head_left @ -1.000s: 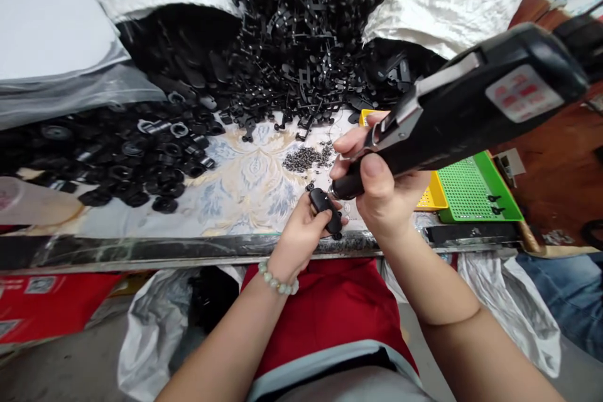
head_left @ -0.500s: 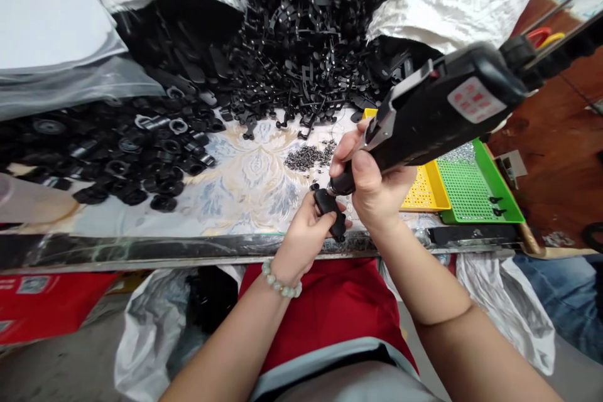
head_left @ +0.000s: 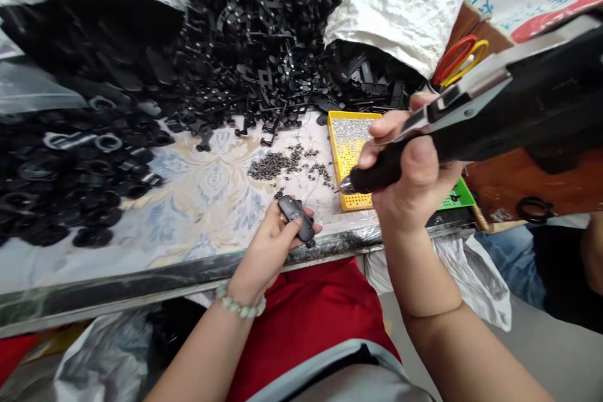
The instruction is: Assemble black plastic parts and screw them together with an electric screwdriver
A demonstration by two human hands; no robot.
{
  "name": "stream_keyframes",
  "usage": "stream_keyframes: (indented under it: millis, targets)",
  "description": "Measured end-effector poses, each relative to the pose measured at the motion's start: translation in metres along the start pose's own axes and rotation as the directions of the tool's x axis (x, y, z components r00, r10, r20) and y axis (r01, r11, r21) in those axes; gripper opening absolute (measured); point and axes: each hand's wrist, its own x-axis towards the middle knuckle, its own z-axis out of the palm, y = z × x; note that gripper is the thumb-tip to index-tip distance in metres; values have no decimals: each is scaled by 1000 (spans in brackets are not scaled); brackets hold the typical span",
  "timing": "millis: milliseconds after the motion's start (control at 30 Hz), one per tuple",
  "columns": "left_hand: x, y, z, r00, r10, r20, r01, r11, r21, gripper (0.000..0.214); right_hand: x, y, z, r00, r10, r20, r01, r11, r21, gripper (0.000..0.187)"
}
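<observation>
Over the table's front edge, my left hand (head_left: 277, 229) grips a small black plastic part (head_left: 296, 217), an oblong piece with little knobs at its ends; my thumb presses on its face. My right hand (head_left: 414, 169) is wrapped round a black electric screwdriver (head_left: 490, 116) with a metal lever along its side. Its metal tip (head_left: 346, 186) points left, beside the yellow basket (head_left: 333, 144) and apart from the black part. Small screws in the yellow basket show past my right fingers. Loose small dark pieces (head_left: 271, 166) lie on the table just beyond my left hand.
Black plastic parts (head_left: 264, 44) are heaped at the back, spilling between white woven sacks (head_left: 396, 6). Black rings (head_left: 94, 169) pile up at left. A green basket (head_left: 466, 191) is partly behind my right wrist. Red and yellow scissors handles (head_left: 456, 59) stand at back right.
The screwdriver has come off the black part and moved right with my right hand, over the yellow basket's edge. My left hand still holds the part. The view has turned rightward.
</observation>
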Motion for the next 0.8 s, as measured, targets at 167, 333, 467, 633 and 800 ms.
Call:
stream_keyframes:
  millis: [167,333,467,633,800]
  targets:
    - [1,-2,-6,999,34,37,-33,999,-20,57,6,14,-62,994,14,-111,-33,984,-175,19]
    - [4,-2,-6,998,44,50,-41,998,-53,62,-2,30,-83,990,28,-140,-52,984,-170,17]
    - [4,-1,-6,998,35,58,-32,998,-53,63,-3,33,-82,989,27,-148,-51,986,-162,16]
    - [2,-1,-8,997,36,66,-33,998,-49,62,-5,33,-81,990,30,-134,-52,985,-167,14]
    - [2,-1,-8,997,39,67,-36,998,-47,60,-8,34,-80,991,26,-133,-53,979,-199,14]
